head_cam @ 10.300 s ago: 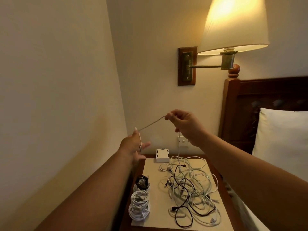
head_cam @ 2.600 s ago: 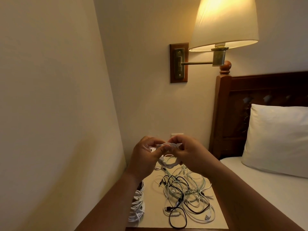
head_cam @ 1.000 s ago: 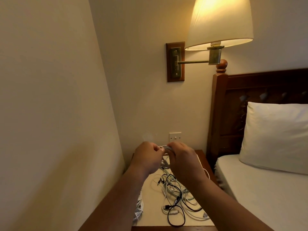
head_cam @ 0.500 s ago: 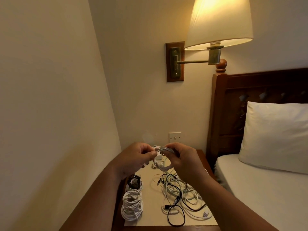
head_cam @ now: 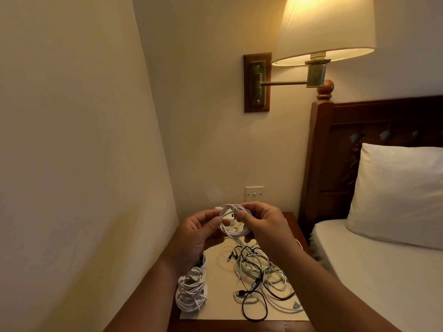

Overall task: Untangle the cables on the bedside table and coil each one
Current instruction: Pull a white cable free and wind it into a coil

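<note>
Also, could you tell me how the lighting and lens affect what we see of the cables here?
Head view: the lit wall lamp tints everything warm yellow, its shade overexposed; head view: the wide lens bows the wall corner; head view: the white cable coil between left hand and right hand is sharp, the tangled cables dimmer but readable.

Coiled bundle (head_cam: pixel 191 292) left on bedside table (head_cam: pixel 291 221), tangle (head_cam: pixel 260 276) right; bed (head_cam: pixel 383 271) just beside table, possibly touching.

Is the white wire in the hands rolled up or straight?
Rolled up. The wire makes a small ring of loops, pinched between the left hand and right hand.
</note>
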